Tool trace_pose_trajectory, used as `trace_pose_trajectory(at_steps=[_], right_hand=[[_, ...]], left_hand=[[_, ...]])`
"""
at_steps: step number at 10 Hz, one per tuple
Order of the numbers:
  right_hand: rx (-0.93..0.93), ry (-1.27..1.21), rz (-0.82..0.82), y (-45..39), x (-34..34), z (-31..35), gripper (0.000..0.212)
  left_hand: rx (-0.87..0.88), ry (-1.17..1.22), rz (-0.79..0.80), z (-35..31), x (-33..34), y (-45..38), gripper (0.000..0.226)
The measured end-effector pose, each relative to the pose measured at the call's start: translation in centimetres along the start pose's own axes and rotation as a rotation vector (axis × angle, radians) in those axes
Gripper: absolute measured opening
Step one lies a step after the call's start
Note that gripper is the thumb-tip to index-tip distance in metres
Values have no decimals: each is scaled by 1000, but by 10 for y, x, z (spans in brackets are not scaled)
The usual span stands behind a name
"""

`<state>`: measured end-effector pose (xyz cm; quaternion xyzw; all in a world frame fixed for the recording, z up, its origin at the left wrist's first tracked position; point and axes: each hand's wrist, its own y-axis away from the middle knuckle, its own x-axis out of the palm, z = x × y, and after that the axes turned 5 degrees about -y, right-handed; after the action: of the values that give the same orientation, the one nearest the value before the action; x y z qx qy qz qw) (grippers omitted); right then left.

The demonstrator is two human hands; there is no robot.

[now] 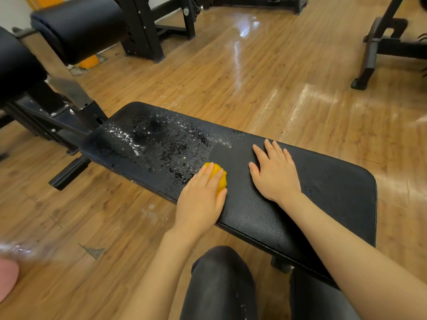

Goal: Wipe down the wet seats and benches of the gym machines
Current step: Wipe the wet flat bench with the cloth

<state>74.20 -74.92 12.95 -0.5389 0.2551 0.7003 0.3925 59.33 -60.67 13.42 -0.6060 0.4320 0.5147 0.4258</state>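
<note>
Flat black padded bench (pixel 323 199) runs from about 10 o'clock to 4 o'clock across the view. The left hand (pixel 201 199) presses a yellow cloth (pixel 218 175) onto the pad near its front edge, fingers draped over the wad and lightly curled on it — a hold, not a tight fist. The cloth sits right at the border between dry and wet vinyl. The right hand (pixel 275 172) lies flat on the dry part just to the right, fingers straight and spread, holding nothing, likely bracing.

Progress, as a judgement: roughly half this bench is done. The stretch from the cloth toward 4 o'clock looks matte and dry, with a clean wiped stripe above the cloth. The stretch toward 10 o'clock carries water droplets (pixel 152 139) — dense beads and a small puddle up to the far end. That whole end is left.

Other pads wait too: a black roller pad (pixel 78 26) at 11 o'clock, another dark pad at the left edge; whether they are wet cannot be told. Wood floor (pixel 231 72) shows sheen, possibly damp. A blurred plastic bottle (pixel 20 250) sits at 8 o'clock.
</note>
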Motion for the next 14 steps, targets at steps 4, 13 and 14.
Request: trace_pose_trajectory(at_steps=[4,13,14], right_hand=[[8,4,17,-1,1,1,57],[33,2,3,-1,0,2,68],[33,-3,7,-1,0,2,68]], left_hand=[[65,-16,59,13,0,-55,48],[194,-81,125,-10,5,-168,48],[209,-42,102,-1,1,-125,49]])
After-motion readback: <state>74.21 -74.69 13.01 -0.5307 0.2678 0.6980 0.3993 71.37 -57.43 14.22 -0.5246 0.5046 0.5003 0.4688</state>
